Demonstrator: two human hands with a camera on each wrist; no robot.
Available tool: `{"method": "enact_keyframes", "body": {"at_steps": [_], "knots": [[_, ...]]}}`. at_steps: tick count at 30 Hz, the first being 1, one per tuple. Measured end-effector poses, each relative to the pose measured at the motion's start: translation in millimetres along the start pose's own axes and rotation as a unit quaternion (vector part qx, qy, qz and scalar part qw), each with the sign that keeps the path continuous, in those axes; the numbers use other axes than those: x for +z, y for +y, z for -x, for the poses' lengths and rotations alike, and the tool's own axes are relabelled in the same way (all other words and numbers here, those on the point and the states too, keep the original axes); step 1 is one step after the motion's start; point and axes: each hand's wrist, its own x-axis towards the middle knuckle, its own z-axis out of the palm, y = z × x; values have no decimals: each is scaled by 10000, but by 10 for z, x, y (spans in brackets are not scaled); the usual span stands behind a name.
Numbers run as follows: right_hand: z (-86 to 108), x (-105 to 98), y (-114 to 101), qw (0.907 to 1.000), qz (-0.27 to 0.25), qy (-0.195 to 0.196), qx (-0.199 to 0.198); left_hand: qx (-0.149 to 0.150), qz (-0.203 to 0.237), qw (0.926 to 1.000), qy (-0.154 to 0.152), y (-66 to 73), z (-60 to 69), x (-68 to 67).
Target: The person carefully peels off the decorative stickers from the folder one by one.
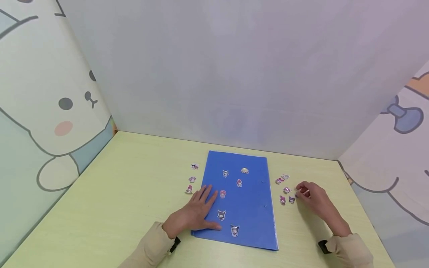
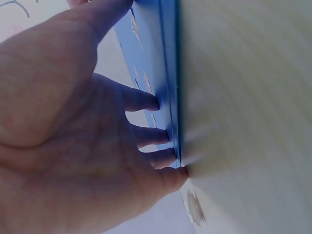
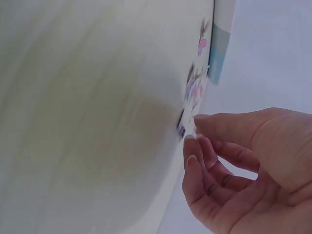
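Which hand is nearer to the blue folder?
Left. The left hand rests on the folder at its left side; the right hand is apart from it, off to its right, beside some stickers.

Left hand [image 1: 193,214] lies palm down, fingers [image 2: 141,100] spread toward the far right, thumb angled right; forearm [image 1: 151,243] enters from near. Right hand [image 1: 314,199], farther right: fingers bent leftward, thumb [image 3: 229,126] close to index fingertip.
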Motion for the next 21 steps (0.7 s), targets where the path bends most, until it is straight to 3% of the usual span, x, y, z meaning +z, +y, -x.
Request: {"method": "enact_keyframes", "body": {"at_steps": [21], "knots": [[-258, 49, -302, 9984, -301, -136, -458, 67, -53, 10000, 21, 4, 8, -12]]}}
